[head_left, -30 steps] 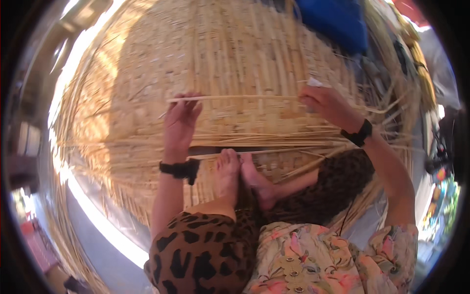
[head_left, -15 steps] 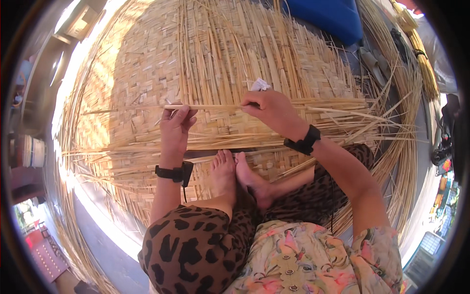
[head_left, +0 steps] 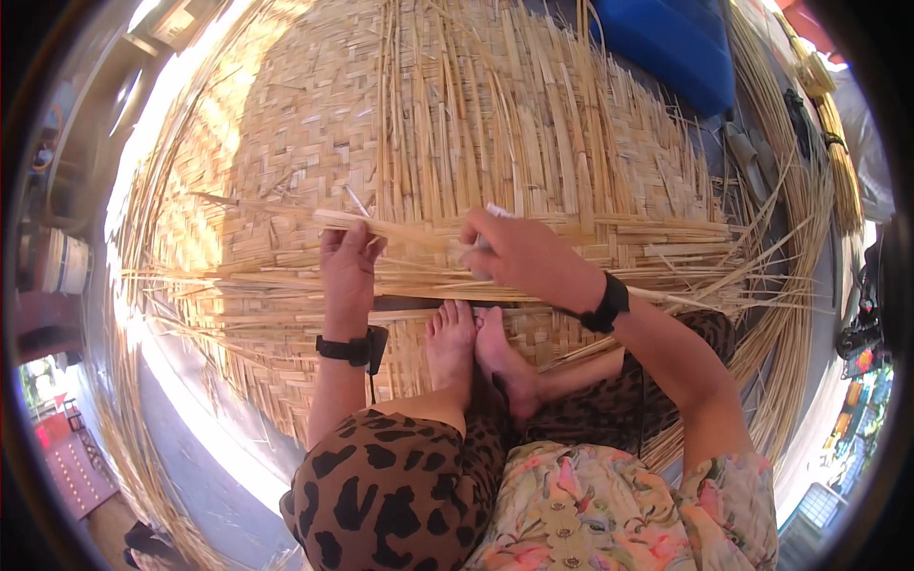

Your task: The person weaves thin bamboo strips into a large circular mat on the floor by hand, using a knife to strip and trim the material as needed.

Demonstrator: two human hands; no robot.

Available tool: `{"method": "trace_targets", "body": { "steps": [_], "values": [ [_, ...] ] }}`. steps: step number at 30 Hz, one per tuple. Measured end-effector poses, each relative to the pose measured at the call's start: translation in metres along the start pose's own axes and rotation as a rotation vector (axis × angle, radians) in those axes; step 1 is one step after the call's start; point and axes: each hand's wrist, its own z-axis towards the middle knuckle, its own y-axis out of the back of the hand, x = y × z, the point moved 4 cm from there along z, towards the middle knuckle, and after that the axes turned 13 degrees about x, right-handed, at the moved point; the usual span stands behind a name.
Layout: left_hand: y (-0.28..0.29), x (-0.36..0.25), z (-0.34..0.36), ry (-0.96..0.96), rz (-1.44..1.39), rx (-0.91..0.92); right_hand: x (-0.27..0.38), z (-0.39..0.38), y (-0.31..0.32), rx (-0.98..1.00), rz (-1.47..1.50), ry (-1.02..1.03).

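Note:
My left hand (head_left: 348, 262) pinches a pale, flat reed strip (head_left: 386, 228) between thumb and fingers, its blunt end pointing left. To the right, the strip runs to my right hand (head_left: 519, 249), whose curled fingers close on it; that stretch is slightly blurred. A small white piece (head_left: 497, 210) shows at the upper edge of the right hand, and I cannot tell whether it is held or wrapped on a finger. Below both hands lies a large woven reed mat (head_left: 295, 124), with loose strips (head_left: 476, 114) running lengthwise and others crosswise.
My bare feet (head_left: 452, 338) rest on the mat's near part. A blue container (head_left: 666, 48) stands at the far right. Long reeds (head_left: 795, 190) lie along the right side, near grey slippers (head_left: 747, 152) and a tied reed bundle (head_left: 843, 181). Bright sunlight falls on the left edge.
Both hands have come lower, toward my feet, with the strip still between them. The right hand has turned and moved down, and the strip now slants down to the right. The view has shifted slightly.

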Motion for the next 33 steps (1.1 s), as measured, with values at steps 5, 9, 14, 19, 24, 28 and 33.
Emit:
{"method": "trace_targets", "body": {
  "steps": [5, 9, 14, 19, 24, 28, 33],
  "values": [
    [0.024, -0.083, 0.029, -0.01, -0.358, 0.59, 0.05, -0.037, -0.032, 0.577, -0.045, -0.105],
    [-0.047, -0.095, 0.062, 0.184, 0.267, 0.625, 0.01, -0.025, -0.037, 0.485, 0.12, -0.178],
    [0.029, -0.044, 0.166, 0.357, 1.123, 0.326, -0.094, 0.105, -0.018, 0.028, 0.167, -0.21],
    [0.011, 0.062, 0.219, 0.28, 1.703, 0.292, -0.174, 0.229, -0.025, -0.026, -0.239, -0.306],
    [0.04, 0.061, 0.216, 0.411, 0.954, 0.265, -0.191, 0.265, 0.001, 0.006, 0.511, -0.373],
    [0.04, 0.042, 0.199, 0.649, 1.117, 0.327, -0.163, 0.243, 0.016, 0.025, 1.071, -0.359],
    [0.039, 0.039, 0.203, 0.828, 1.027, 0.638, -0.169, 0.228, 0.0, 0.25, 0.889, -0.445]
  ]
}}
